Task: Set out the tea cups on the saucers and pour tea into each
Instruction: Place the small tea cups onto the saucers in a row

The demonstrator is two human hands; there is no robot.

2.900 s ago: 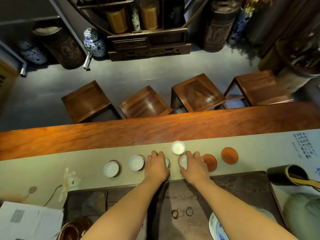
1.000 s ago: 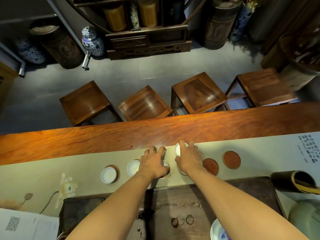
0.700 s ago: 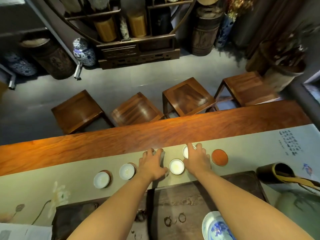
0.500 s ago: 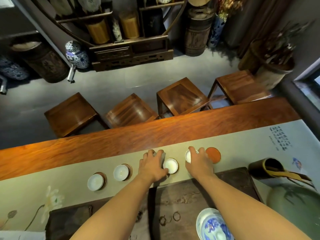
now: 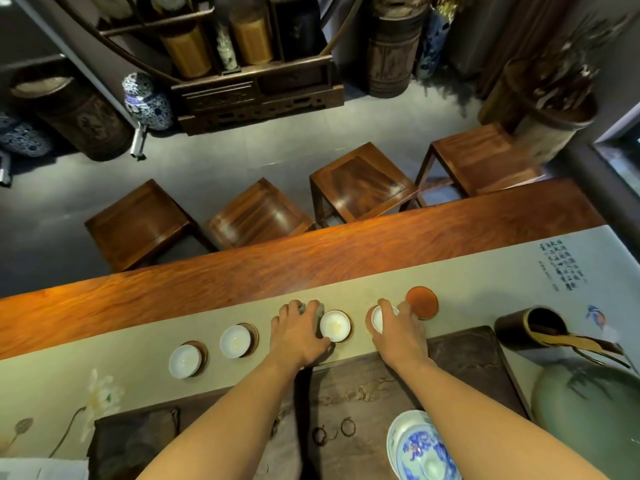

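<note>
A row of round brown saucers runs along the grey table runner (image 5: 485,271). White tea cups stand on three of them: far left (image 5: 183,360), second from left (image 5: 236,341) and in the middle (image 5: 335,326). My left hand (image 5: 298,332) lies palm down between the second cup and the middle cup, fingers curled over a greyish cup rim (image 5: 310,308); the rest is hidden. My right hand (image 5: 398,329) grips a white cup (image 5: 380,318) that sits on a saucer. The rightmost saucer (image 5: 421,302) is bare.
A dark tea tray (image 5: 464,348) lies just in front of me, with a blue-and-white bowl (image 5: 420,448) on it. At the right are a dark tube holding utensils (image 5: 530,329) and a green pot (image 5: 588,420). Several wooden stools (image 5: 360,183) stand beyond the red-brown table edge.
My right hand carried the loose cup from behind the row rightward onto a saucer. My left hand stayed on its cup. The view turned right.
</note>
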